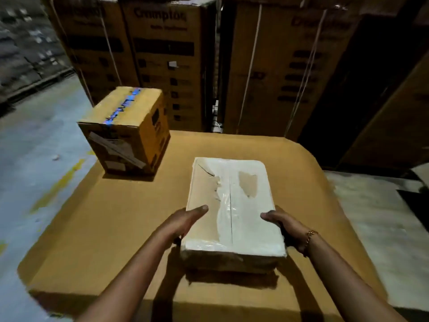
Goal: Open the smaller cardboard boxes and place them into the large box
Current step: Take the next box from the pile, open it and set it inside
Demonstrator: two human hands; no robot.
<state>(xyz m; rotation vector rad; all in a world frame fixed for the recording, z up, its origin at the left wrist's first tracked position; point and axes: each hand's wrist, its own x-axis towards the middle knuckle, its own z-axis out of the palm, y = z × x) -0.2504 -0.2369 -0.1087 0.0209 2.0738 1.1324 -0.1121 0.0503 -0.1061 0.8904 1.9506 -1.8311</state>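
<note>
A flat white-taped small box (234, 205) with torn patches on its top lies on a large brown cardboard surface (130, 219). My left hand (185, 223) grips its left side, thumb on the top face. My right hand (283, 226) grips its right side, thumb on top, a bracelet on the wrist. A second, taller brown box (125, 129) with blue tape along its top stands at the far left corner of the cardboard surface, untouched.
Tall stacked printed cartons (167, 56) with white straps form a wall behind. Grey concrete floor (34, 147) with yellow marks runs along the left. More floor and a dark object (415, 203) lie to the right.
</note>
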